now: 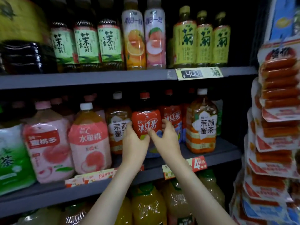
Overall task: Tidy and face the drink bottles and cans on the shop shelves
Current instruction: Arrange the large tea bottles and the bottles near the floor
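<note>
We hold the red iced black tea bottle (146, 124) w/ both hands on the middle shelf (224, 153), approx. centre of the row. It stands upright, red cap up, label facing us. Our left hand (134, 143) wraps the bottle's left side: fingers (129, 125) curl round the label edge, thumb low on the front. Our right hand (165, 138) grips the right side, its thumb (151, 133) pressed on the lower label, the other fingers bent round behind — so the bottle sits between the two sets of fingers, thumbs nearly meeting at its front.

Just left, touching or nearly so, is a jasmine honey tea bottle (116, 127); just right, a second red tea bottle (172, 117), then another jasmine honey tea (201, 125) further fwd. A pink peach drink bottle (90, 138) stands nearer the shelf's front edge. Hanging sausage packs (279, 78) fill the right side — a bit blurred.
</note>
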Demonstrator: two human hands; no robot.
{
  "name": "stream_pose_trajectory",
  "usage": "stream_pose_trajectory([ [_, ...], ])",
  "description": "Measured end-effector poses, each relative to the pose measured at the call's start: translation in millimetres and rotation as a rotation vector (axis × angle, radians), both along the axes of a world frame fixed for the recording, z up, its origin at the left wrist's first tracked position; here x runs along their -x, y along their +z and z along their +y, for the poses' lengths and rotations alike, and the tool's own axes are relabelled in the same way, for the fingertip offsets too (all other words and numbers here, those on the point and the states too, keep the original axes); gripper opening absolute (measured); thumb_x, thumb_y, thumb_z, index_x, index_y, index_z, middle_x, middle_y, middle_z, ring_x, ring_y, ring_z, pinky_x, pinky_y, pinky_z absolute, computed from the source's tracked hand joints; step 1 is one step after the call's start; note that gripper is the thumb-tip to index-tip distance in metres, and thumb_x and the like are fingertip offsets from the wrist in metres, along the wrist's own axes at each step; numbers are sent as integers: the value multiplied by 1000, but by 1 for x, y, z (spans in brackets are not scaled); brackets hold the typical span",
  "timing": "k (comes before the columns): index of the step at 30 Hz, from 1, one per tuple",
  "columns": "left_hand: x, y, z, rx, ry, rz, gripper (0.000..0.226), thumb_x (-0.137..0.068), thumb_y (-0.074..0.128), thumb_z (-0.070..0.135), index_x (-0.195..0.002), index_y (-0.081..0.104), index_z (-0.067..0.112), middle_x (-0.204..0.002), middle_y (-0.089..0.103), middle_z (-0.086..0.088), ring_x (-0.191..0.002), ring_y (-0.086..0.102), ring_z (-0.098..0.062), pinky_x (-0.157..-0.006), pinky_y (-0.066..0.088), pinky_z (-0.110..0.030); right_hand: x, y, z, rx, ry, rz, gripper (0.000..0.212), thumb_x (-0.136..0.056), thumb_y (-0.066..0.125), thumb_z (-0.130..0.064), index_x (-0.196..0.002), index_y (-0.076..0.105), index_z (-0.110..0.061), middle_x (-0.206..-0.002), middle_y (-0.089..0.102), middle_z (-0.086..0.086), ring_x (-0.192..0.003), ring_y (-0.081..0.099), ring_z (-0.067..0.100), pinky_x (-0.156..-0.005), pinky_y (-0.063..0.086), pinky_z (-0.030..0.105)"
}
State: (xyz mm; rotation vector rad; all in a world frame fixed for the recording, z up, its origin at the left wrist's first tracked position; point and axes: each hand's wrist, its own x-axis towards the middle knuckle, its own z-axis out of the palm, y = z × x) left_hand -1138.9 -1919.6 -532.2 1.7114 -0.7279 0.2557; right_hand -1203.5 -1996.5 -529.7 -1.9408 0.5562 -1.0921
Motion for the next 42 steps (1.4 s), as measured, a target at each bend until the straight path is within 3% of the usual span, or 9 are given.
stream_pose_trajectory([
  [5, 3, 2, -12, -27, 122, 33, 81, -77, 73, 37, -140, 32, 7, -130, 40, -14, -123, 42, -31, -100, 42, -43, 3, 5, -7, -48, 12, 4, 61, -86, 64, -40, -137, 41, -16, -131, 51, 3, -110, 51, 12, -88, 42, 24],
  [12, -1, -3, 2, -36, 19, -29, 74, -82, 66, 22, -146, 30, 27, -114, 31, -5, -120, 34, -26, -98, 27, -24, -3, 17, 6, -40, -57, 138, 105, -61, 79, -57, -139, 27, -10, -134, 34, 9, -126, 38, 30, -101, 40, 41],
  [15, 4, -8, 10, 63, -194, 30, 81, -83, 68, 8, -145, 22, 32, -135, 34, 1, -123, 40, -7, -98, 34, -15, -5, 15, 13, -43, -83, 91, 110, -58, 83, -52, -137, 21, -7, -134, 29, 9, -129, 32, 29, -103, 35, 38],
  [19, 10, -10, 15, 110, -331, -2, 77, -84, 67, 4, -139, 24, 36, -121, 40, 30, -100, 43, 26, -76, 37, 3, 3, 10, 14, -78, -93, -8, 106, -61, 82, -47, -139, 21, -9, -133, 32, 6, -128, 33, 22, -99, 36, 31],
  [25, 28, -7, 10, 64, -507, -146, 76, -82, 70, 13, -138, 27, 41, -136, 33, 33, -125, 33, 19, -94, 31, -1, 44, -3, 2, -146, -161, -222, 101, -58, 85, -40, -139, 29, -17, -130, 42, 2, -122, 44, 18, -99, 44, 36],
  [28, 35, -8, -8, 110, -594, -113, 62, -83, 60, 11, -132, 34, 38, -139, 42, 18, -131, 39, 3, -103, 35, -14, 72, 4, -15, -108, -274, -283, 98, -58, 84, -40, -137, 33, -14, -129, 43, 4, -121, 45, 20, -100, 43, 42],
  [32, 50, -5, -48, 70, -419, -71, 42, -90, 59, 13, -128, 46, 27, -123, 55, 9, -118, 53, -7, -89, 44, -10, 112, 18, -43, -110, -369, -318, 85, -63, 81, -36, -133, 40, -11, -123, 45, 2, -111, 49, 16, -86, 39, 26],
  [35, 62, -1, -79, 8, -368, -45, 55, -86, 67, 23, -136, 44, 19, -129, 55, 1, -116, 55, -11, -93, 46, -20, 136, 18, -62, -86, -422, -264, 83, -65, 82, -35, -133, 40, -12, -117, 43, -1, -103, 45, 10, -84, 34, 23],
  [42, 63, 19, -134, -86, -411, 45, 90, -70, 81, 29, -143, 30, 14, -134, 46, 2, -123, 45, -14, -101, 40, -30, 163, 8, -93, -51, -475, -118, 91, -61, 84, -40, -136, 38, -13, -128, 44, 6, -123, 43, 21, -94, 36, 30],
])
